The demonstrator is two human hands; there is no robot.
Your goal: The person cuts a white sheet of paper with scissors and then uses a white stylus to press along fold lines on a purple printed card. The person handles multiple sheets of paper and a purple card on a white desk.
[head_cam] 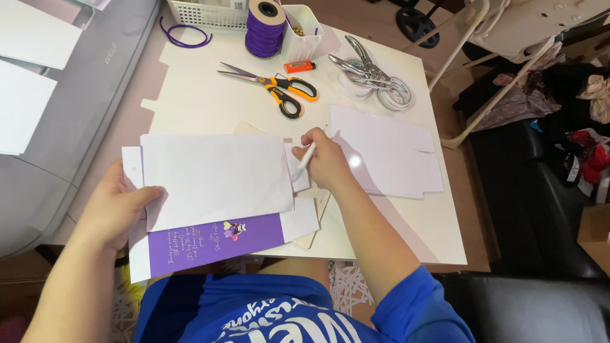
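Two hands work a folded white card sheet at the frame's centre: left hand clamped on its edge, right hand closed round a white stick, best pressed firmly along the fold.

A white square-topped table stands on a brown floor, its surface evenly and brightly lit with a small glare patch near the middle right. A grey machine with a smooth lid occupies the left side against the table edge; black upholstered seating runs along the right, with a heap of dark and patterned clothing piled on it and a white tubular frame leaning above. A black wheeled chair base shows at the top edge, beyond the table.
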